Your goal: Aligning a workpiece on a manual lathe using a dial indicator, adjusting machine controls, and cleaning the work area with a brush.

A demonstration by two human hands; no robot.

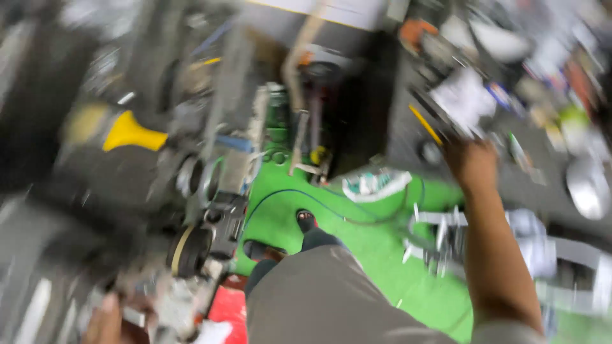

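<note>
Reaching out over the cluttered grey bench, the right hand (473, 162) sits among blurred tools, just beside a yellow-handled tool (425, 125) and a crumpled white cloth (464, 97); motion blur hides the fingers, so I cannot tell whether it grips anything. Down at the lower left, the left hand (105, 322) touches a jumble of metal parts (167, 304), its grip unclear too. Below lies a green mat (376, 248) with a blue cable (299, 194).
</note>
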